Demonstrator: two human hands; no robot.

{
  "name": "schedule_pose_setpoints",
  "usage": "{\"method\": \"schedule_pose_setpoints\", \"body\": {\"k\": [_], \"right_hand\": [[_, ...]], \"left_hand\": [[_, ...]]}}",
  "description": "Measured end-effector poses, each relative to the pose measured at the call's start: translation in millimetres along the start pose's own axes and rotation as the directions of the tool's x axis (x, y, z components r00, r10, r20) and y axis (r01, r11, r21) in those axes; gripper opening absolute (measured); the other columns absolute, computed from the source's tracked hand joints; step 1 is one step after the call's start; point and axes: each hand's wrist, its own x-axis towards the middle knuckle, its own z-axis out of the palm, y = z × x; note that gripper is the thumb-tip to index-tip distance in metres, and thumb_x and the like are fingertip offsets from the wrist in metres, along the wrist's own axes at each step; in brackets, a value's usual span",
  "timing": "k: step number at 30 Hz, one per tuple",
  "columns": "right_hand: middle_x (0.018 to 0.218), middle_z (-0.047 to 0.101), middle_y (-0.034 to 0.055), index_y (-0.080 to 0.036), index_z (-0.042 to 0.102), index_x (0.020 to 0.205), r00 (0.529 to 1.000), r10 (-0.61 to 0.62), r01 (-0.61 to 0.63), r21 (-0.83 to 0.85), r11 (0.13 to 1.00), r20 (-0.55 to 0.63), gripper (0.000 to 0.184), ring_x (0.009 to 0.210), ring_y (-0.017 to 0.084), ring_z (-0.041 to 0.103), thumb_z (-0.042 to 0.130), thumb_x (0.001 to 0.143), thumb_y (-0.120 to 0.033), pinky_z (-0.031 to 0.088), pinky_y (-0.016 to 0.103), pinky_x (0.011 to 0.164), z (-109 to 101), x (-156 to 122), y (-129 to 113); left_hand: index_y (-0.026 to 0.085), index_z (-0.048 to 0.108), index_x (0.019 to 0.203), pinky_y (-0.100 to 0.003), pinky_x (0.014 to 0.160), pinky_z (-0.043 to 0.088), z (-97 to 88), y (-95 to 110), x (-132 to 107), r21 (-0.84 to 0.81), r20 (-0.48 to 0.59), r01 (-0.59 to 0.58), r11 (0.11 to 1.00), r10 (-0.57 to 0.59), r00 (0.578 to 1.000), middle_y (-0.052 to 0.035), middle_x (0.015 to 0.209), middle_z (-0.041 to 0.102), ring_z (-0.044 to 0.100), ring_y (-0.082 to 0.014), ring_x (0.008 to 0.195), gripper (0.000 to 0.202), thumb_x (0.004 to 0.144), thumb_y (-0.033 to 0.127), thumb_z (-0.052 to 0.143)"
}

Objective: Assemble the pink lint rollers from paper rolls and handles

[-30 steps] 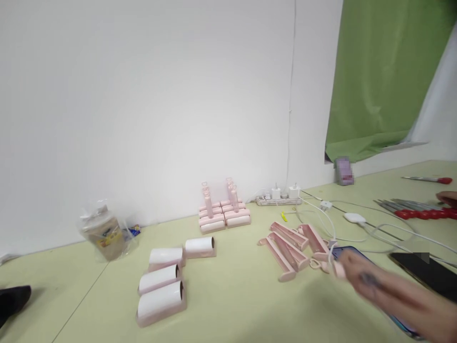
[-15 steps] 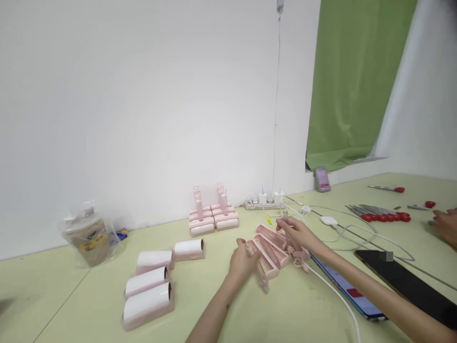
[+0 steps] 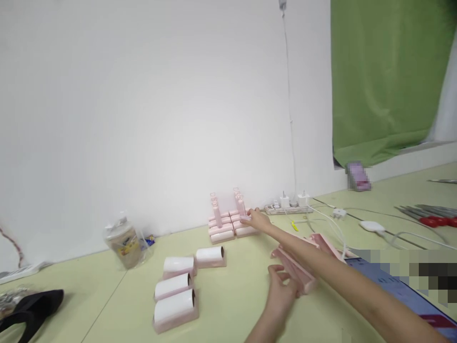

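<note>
Farther off, my right hand (image 3: 259, 221) reaches to the two rows of pink lint rollers (image 3: 221, 236) by the wall. Its fingers are closed at the lower end of a pink upright handle (image 3: 242, 207). Another such handle (image 3: 217, 215) stands on the left row. Nearer to me, my left hand (image 3: 280, 295) has loosely curved fingers, apart from one another, at the near edge of an open pink case (image 3: 294, 270). A second pink case piece (image 3: 326, 245) lies behind my right forearm, partly covered by it.
Several white paper rolls in pink holders (image 3: 174, 307) lie at left centre. A bagged tub (image 3: 124, 245) stands near the wall. A power strip (image 3: 285, 209) with white cables, a phone (image 3: 389, 290) and red-handled tools (image 3: 435, 220) are on the right. Something black (image 3: 39, 307) lies far left.
My right hand has moved from the pink cases to the rollers at the wall. My left hand has loosened and shifted down beside a case. The view has turned left; the other person's hand is out of view.
</note>
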Motion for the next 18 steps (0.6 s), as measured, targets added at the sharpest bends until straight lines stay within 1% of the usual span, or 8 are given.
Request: {"method": "schedule_pose_setpoints", "body": {"k": [3, 5, 7, 9, 11, 14, 16, 18], "right_hand": [[0.107, 0.054, 0.007, -0.014, 0.052, 0.108, 1.0, -0.007, 0.007, -0.044, 0.999, -0.008, 0.028, 0.091, 0.017, 0.055, 0.049, 0.086, -0.031, 0.047, 0.037, 0.078, 4, -3, -7], [0.106, 0.054, 0.0067, -0.013, 0.052, 0.106, 0.999, -0.042, 0.04, -0.064, 0.997, -0.021, 0.027, 0.09, 0.017, 0.055, 0.049, 0.086, -0.031, 0.047, 0.037, 0.078, -2, -8, -9], [0.105, 0.054, 0.0065, -0.013, 0.053, 0.103, 0.995, -0.089, 0.085, -0.076, 0.993, -0.049, 0.027, 0.09, 0.017, 0.055, 0.049, 0.086, -0.032, 0.046, 0.037, 0.078, -14, -16, -9], [0.1, 0.056, 0.0057, -0.013, 0.054, 0.1, 0.986, -0.144, 0.139, -0.072, 0.988, -0.081, 0.026, 0.087, 0.016, 0.055, 0.05, 0.085, -0.034, 0.045, 0.035, 0.076, -28, -30, -10], [0.089, 0.059, 0.0031, -0.015, 0.055, 0.094, 0.975, -0.2, 0.196, -0.054, 0.979, -0.095, 0.024, 0.079, 0.015, 0.055, 0.053, 0.08, -0.035, 0.042, 0.029, 0.068, -40, -53, -11], [0.07, 0.059, -0.0024, -0.019, 0.057, 0.081, 0.958, -0.281, 0.281, -0.007, 0.96, -0.059, 0.016, 0.063, 0.012, 0.053, 0.057, 0.071, -0.032, 0.033, 0.021, 0.053, -45, -99, -15], [0.062, 0.058, -0.0044, -0.02, 0.056, 0.072, 0.944, -0.329, 0.329, 0.026, 0.944, -0.015, 0.01, 0.056, 0.01, 0.051, 0.055, 0.068, -0.029, 0.028, 0.019, 0.048, -41, -131, -18], [0.057, 0.056, -0.0043, -0.019, 0.054, 0.066, 0.933, -0.359, 0.358, 0.043, 0.933, 0.003, 0.006, 0.053, 0.01, 0.049, 0.054, 0.065, -0.025, 0.025, 0.018, 0.047, -34, -157, -20]], "left_hand": [[0.017, 0.031, 0.091, -0.023, 0.062, 0.043, 4.4, 3, -1, -0.012, -0.004, 0.004, 1.0, -0.004, 1.0, -0.0089, 0.097, 0.049, 0.055, -0.0111, 0.065, 0.032, 0.069, 0.021, 0.053], [0.017, 0.031, 0.093, -0.025, 0.065, 0.043, -4.5, 5, -8, 0.018, -0.028, -0.01, 1.0, 0.011, 1.0, -0.0119, 0.105, 0.045, 0.055, -0.0125, 0.07, 0.038, 0.067, 0.023, 0.057], [0.016, 0.031, 0.097, -0.027, 0.073, 0.041, -24.4, 6, -20, 0.058, -0.049, -0.052, 0.997, 0.055, 0.997, -0.0133, 0.113, 0.041, 0.053, -0.0156, 0.081, 0.042, 0.065, 0.023, 0.059], [0.016, 0.03, 0.104, -0.028, 0.089, 0.034, -51.3, 7, -35, 0.113, -0.087, -0.133, 0.985, 0.143, 0.986, -0.0132, 0.12, 0.036, 0.045, -0.0188, 0.102, 0.047, 0.067, 0.024, 0.058], [0.015, 0.026, 0.112, -0.032, 0.099, 0.025, -78.7, 8, -49, 0.27, -0.163, -0.234, 0.934, 0.284, 0.945, -0.0151, 0.125, 0.032, 0.036, -0.0222, 0.115, 0.055, 0.068, 0.028, 0.058], [0.016, 0.018, 0.12, -0.035, 0.103, 0.02, -108.4, 9, -63, 0.381, -0.224, -0.27, 0.884, 0.372, 0.901, -0.0155, 0.134, 0.021, 0.026, -0.0254, 0.123, 0.073, 0.064, 0.029, 0.063], [0.017, 0.013, 0.122, -0.035, 0.1, 0.025, -118.9, 9, -68, 0.344, -0.133, -0.279, 0.897, 0.34, 0.931, -0.0146, 0.13, 0.029, 0.032, -0.0245, 0.12, 0.078, 0.064, 0.028, 0.065], [0.017, 0.02, 0.12, -0.033, 0.096, 0.03, -124.2, 6, -71, 0.318, -0.008, -0.258, 0.912, 0.275, 0.962, -0.0116, 0.118, 0.042, 0.042, -0.0234, 0.112, 0.071, 0.065, 0.029, 0.065]]}}
